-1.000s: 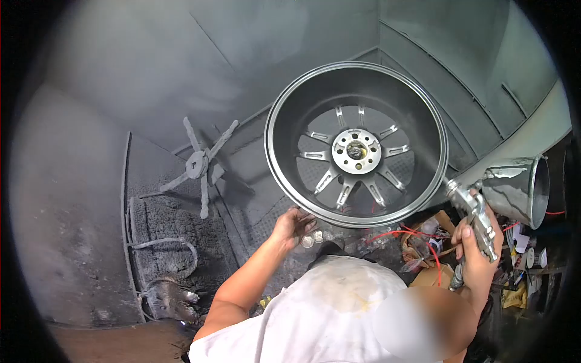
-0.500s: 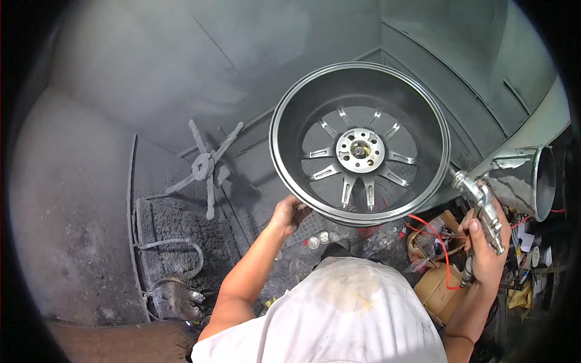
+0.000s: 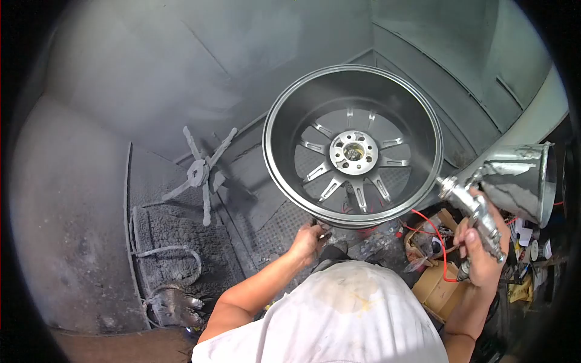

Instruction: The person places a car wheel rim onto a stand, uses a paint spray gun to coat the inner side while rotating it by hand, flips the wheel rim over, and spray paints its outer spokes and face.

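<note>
A car wheel rim (image 3: 367, 151) without a tyre faces me in the head view, its dark barrel around a bright hub and several spokes. My left hand (image 3: 307, 243) is at the rim's lower edge, fingers curled against its underside and partly hidden. In my right hand (image 3: 481, 251) is a metal spray gun (image 3: 475, 213), gripped by the handle. Its nozzle points at the rim's lower right edge, a short gap away. A red air hose (image 3: 445, 254) runs to the bottom of the gun.
A grey-coated stand with several arms (image 3: 198, 173) is on the left, above a rough coated pad (image 3: 181, 242). A metal duct (image 3: 514, 181) juts in at right. Below it lie a cardboard box (image 3: 445, 290) and clutter. Dust-coated walls (image 3: 242, 48) enclose the back.
The rim's spokes have turned. My left hand has slid right along the lower edge. The spray gun has shifted slightly left and down, its nozzle still beside the rim.
</note>
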